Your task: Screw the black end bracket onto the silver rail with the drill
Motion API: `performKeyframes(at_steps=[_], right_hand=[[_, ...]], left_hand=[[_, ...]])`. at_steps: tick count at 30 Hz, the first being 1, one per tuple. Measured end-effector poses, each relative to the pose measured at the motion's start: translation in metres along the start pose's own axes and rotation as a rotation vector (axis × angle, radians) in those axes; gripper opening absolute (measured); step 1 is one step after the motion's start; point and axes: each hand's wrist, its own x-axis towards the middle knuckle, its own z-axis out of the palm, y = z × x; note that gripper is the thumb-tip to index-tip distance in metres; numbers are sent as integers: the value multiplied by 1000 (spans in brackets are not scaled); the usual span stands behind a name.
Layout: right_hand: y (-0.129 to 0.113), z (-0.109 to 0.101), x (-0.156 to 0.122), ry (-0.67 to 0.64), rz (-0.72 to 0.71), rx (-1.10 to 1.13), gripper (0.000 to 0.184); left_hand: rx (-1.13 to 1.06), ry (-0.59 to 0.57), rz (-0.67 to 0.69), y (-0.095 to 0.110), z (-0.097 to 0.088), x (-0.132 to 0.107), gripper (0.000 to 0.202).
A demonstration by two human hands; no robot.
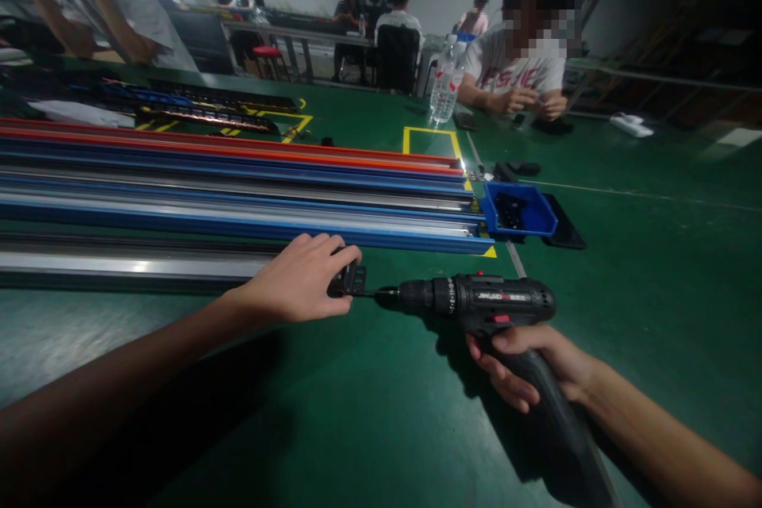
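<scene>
My right hand [529,365] is wrapped round the grip of a black cordless drill [482,302]. The drill lies level, its bit pointing left into a small black end bracket [352,280]. My left hand [303,278] is closed over the end of a long grey metal rail [131,266] and pinches that bracket against it. The rail runs off to the left along the green table [369,413].
Several long blue, silver and red rails [238,190] lie stacked behind the grey one. A blue parts bin [517,210] sits at their right end. A water bottle [444,83] stands farther back beside a seated person [517,67]. More people sit at distant tables.
</scene>
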Motion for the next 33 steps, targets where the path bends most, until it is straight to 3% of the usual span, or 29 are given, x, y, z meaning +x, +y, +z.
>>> performKeyframes(at_steps=[33], right_hand=[[0, -1, 0, -23, -7, 32, 23]], left_hand=[[10, 7, 0, -2, 3, 1, 41]])
